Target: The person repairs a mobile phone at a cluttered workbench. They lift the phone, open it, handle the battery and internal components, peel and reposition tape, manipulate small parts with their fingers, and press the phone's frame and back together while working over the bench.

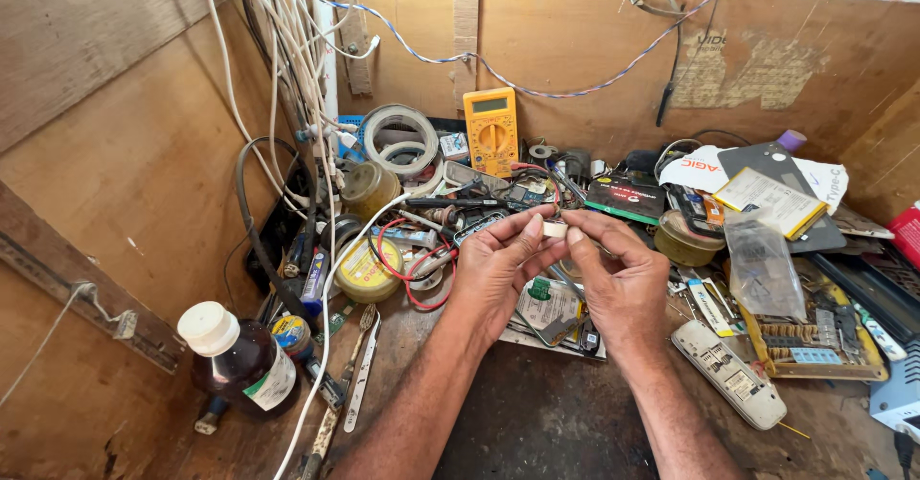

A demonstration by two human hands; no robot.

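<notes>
You've got the small pale rectangular part [554, 229] pinched between both hands, raised over the cluttered wooden bench [537, 422]. Left hand [498, 264] grip is clamped on its left end, right hand [621, 274] grip clamped on the right end, fingertips meeting. Looks like an inspect-or-separate step; next calls for a steady pinch and a careful pull or twist. Yellow multimeter [491, 130] stands well behind, grey remote [730, 375] lies at right
</notes>
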